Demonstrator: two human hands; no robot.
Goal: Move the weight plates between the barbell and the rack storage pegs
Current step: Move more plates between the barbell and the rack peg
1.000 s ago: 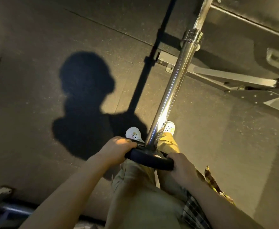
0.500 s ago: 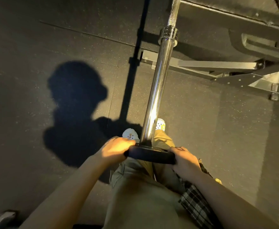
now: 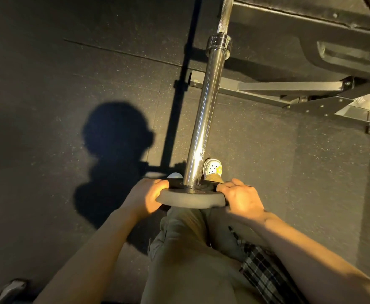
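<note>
Speckled dark rubber floor (image 3: 289, 172) beneath both hands; person's shadow (image 3: 113, 154) left of them; white clog (image 3: 213, 167) just beyond; khaki trousers (image 3: 186, 249) and plaid cloth (image 3: 265, 273) nearer.

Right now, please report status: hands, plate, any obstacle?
Left hand and right hand grip the plate. Plate sits at the bar end. Sleeve bare ahead.

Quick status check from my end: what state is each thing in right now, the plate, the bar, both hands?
Weight plate: threaded on the near end of the bar, held at both sides.
Barbell sleeve: bare from the plate up to the collar.
Left hand: grips the plate's left rim.
Right hand: grips the plate's right rim.
</note>
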